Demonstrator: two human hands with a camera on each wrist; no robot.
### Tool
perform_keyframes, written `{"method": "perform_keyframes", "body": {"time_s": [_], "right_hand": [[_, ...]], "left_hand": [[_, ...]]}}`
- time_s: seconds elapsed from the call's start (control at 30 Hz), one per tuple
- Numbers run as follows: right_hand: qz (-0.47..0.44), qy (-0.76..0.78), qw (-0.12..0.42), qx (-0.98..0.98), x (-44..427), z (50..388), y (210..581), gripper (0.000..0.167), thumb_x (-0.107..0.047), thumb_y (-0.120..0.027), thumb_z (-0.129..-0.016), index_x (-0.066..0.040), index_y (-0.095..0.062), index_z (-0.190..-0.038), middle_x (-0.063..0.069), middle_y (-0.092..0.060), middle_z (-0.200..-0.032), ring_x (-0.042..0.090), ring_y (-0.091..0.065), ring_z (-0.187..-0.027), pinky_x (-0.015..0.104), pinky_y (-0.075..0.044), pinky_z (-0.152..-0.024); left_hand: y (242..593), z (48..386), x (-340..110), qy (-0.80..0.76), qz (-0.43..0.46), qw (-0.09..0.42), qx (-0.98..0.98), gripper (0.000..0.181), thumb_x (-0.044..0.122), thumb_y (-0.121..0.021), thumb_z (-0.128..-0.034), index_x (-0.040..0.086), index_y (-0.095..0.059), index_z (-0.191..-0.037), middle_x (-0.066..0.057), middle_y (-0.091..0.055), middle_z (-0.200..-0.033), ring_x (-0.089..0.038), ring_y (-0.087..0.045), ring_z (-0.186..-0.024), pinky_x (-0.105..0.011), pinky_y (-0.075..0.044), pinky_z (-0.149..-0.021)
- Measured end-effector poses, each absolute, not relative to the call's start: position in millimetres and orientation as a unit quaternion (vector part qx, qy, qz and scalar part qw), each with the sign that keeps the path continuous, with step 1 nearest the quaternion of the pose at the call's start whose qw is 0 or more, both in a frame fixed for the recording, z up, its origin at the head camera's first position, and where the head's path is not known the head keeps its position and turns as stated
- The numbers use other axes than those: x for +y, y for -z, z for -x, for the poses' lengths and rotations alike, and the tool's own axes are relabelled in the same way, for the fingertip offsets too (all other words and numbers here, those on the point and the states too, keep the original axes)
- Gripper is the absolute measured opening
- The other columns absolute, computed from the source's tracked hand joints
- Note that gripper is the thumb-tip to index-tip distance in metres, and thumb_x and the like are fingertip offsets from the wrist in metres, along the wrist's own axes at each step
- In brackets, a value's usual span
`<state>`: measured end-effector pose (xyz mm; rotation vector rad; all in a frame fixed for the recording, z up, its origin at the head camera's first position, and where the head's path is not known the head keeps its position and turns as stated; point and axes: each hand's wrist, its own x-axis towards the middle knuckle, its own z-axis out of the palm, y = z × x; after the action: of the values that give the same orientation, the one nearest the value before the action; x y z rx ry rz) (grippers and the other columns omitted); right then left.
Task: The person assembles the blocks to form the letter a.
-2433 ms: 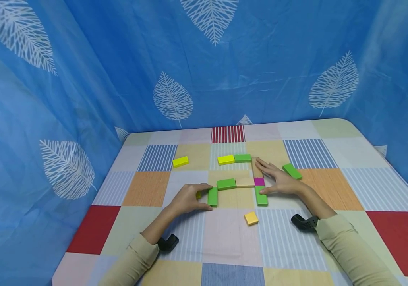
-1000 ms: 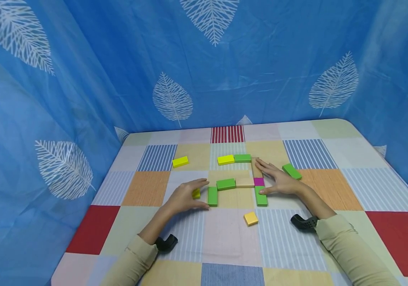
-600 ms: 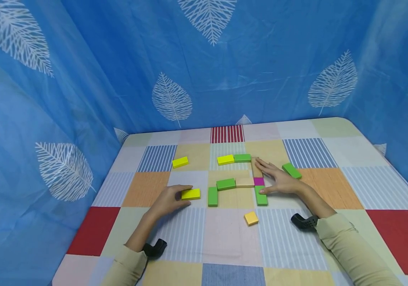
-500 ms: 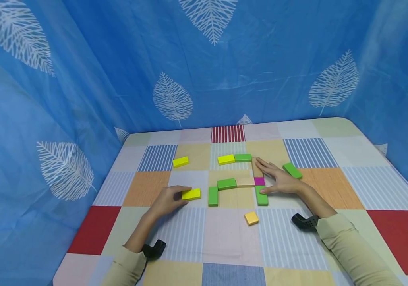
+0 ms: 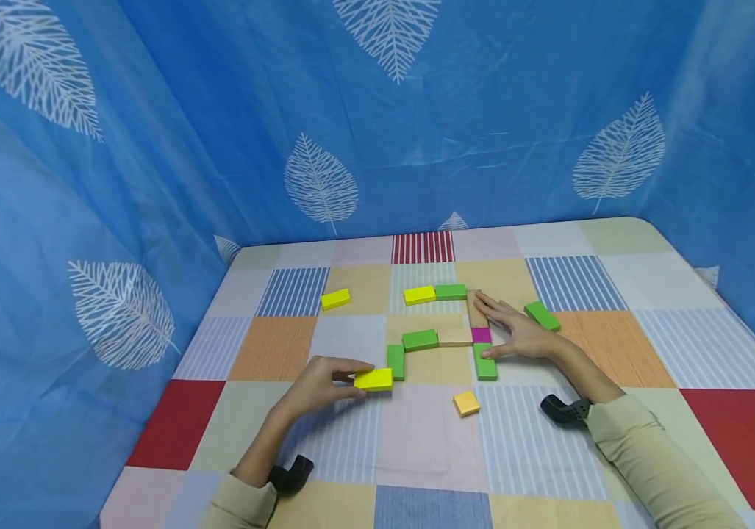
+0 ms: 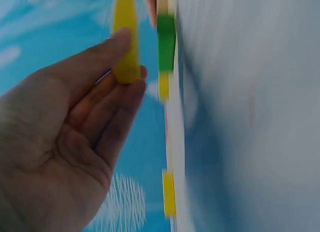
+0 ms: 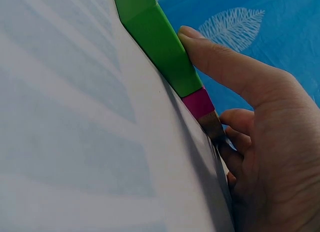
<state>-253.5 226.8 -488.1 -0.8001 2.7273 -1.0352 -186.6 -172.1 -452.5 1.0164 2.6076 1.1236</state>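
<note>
Yellow block (image 5: 376,380) is pinched between thumb and fingers of the left hand (image 5: 316,383), raised off the worktop (image 5: 430,455) near the leftmost green block (image 5: 395,361); the right hand (image 5: 524,336) is spread wide, its thumb touching another green block (image 5: 486,369), fingertips at a wooden block (image 5: 478,321)

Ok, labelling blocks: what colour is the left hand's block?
The block is yellow, clearest in the head view.

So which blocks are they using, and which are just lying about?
Probably being used:
held yellow block in the left hand
winding line of blocks the right hand touches

Probably lying about:
lone golden block
lone yellow block
lone green block
</note>
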Motion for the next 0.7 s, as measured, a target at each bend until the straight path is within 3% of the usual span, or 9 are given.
{"method": "perform_keyframes", "body": {"time_s": [0.23, 0.5, 0.7], "right_hand": [[0.256, 0.337, 0.062, 0.904, 225, 253, 487, 0.103, -0.048, -0.075, -0.070, -0.011, -0.020, -0.148, 0.002, -0.006, -0.155, 0.044, -0.001, -0.136, 0.066, -0.008, -0.102], [0.258, 0.341, 0.066, 0.902, 225, 251, 485, 0.102, -0.047, -0.076, -0.070, -0.010, -0.020, -0.148, 0.003, -0.006, -0.155, 0.045, -0.001, -0.136, 0.066, -0.008, -0.103], [0.261, 0.342, 0.062, 0.900, 226, 252, 484, 0.102, -0.046, -0.076, -0.070, -0.010, -0.020, -0.148, 0.003, -0.006, -0.155, 0.045, -0.002, -0.135, 0.066, -0.008, -0.103]], "left_hand": [[453, 169, -126, -0.335, -0.411, 0.085, 0.843, 0.040, 0.014, -0.074, -0.0776, 0.008, -0.065, -0.116, -0.002, -0.065, -0.113, -0.005, -0.062, -0.093, -0.013, -0.049, -0.074], [461, 162, -94, -0.268, -0.405, 0.039, 0.873, 0.037, 0.020, -0.076, -0.0770, 0.014, -0.068, -0.113, 0.005, -0.067, -0.105, 0.001, -0.056, -0.077, -0.009, -0.044, -0.067], [462, 163, -79, -0.236, -0.407, 0.008, 0.883, 0.038, 0.023, -0.074, -0.0788, 0.015, -0.067, -0.115, 0.007, -0.066, -0.108, 0.003, -0.055, -0.082, -0.010, -0.044, -0.070]]}}
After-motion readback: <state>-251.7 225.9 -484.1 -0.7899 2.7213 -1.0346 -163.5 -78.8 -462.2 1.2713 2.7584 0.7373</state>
